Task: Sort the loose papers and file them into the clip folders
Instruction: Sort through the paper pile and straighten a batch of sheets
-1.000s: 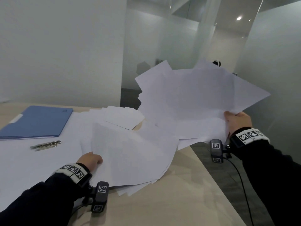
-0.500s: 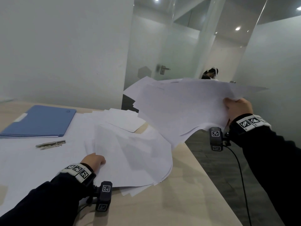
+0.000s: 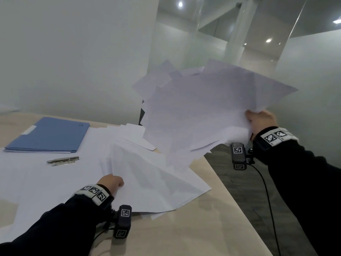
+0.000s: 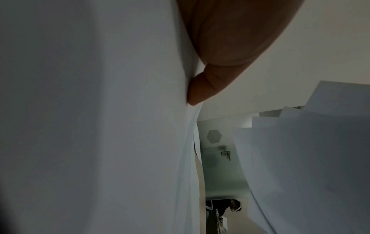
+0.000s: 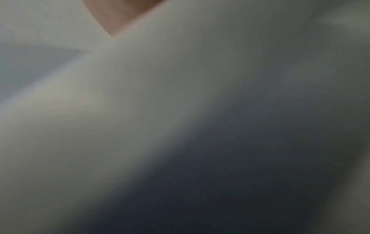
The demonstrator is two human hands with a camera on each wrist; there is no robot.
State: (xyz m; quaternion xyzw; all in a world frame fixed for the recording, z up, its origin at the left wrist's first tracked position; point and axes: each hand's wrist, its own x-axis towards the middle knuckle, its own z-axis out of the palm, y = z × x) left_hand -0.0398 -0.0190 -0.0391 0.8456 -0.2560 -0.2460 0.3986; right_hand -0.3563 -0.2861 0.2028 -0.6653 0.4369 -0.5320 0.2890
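Note:
My right hand [image 3: 259, 120] grips a fanned sheaf of white papers [image 3: 199, 111] by its right corner, held up off the table's right edge and tilted toward me. My left hand [image 3: 115, 182] pinches the left edge of a second pile of papers [image 3: 156, 183] on the table; that edge is raised a little. In the left wrist view a fingertip [image 4: 200, 90] presses against this pile [image 4: 100, 126]. The right wrist view shows only blurred paper [image 5: 140, 102]. A blue clip folder [image 3: 49, 134] lies shut at the back left, with a loose metal clip [image 3: 62, 160] in front of it.
More white sheets [image 3: 36, 182] cover the left of the pale wooden table [image 3: 193, 228], and an envelope-like sheet [image 3: 136, 139] lies behind the pile. The table's right edge drops to a dark floor [image 3: 239, 191]. A white wall and glass partitions stand behind.
The sheaf in my right hand, nearly flat half a second ago, has tipped back up toward me. My left hand stays at the edge of the table pile.

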